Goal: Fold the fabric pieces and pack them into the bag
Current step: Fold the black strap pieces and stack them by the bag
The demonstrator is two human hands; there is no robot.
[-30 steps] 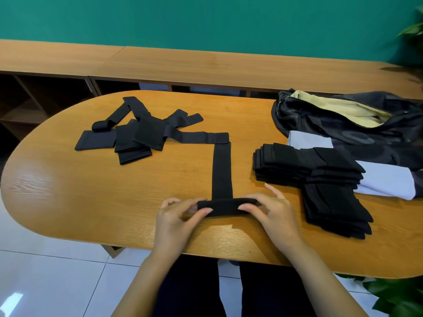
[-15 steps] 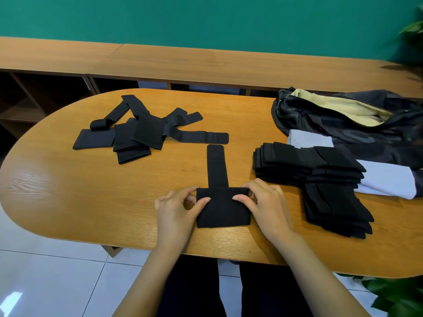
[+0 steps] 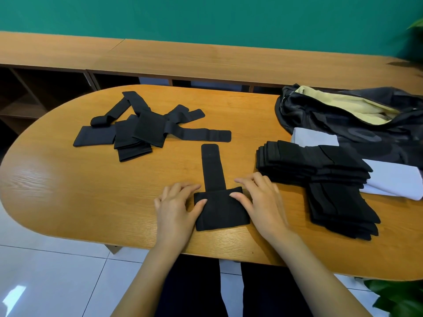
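At six o'clock the fabric strip (image 3: 220, 210) has shortened since a second ago (tail points twelve). Thumbs of left hand (image 3: 176, 207) and right hand (image 3: 261, 200) press its folded panel, fingers relaxed, gripping nothing. Folding unfinished; bag (image 3: 343, 124) waits at two.

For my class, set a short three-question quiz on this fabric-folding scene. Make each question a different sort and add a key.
1. True or false: the bag lies open at the right end of the table.
2. Where is the folded stack?
A) left of both hands
B) just right of the right hand, in front of the bag
C) inside the bag
3. Fill in: the left hand and the right hand each press a ___ on the folded end of the strip.

Key: 1 true; 2 B; 3 thumb
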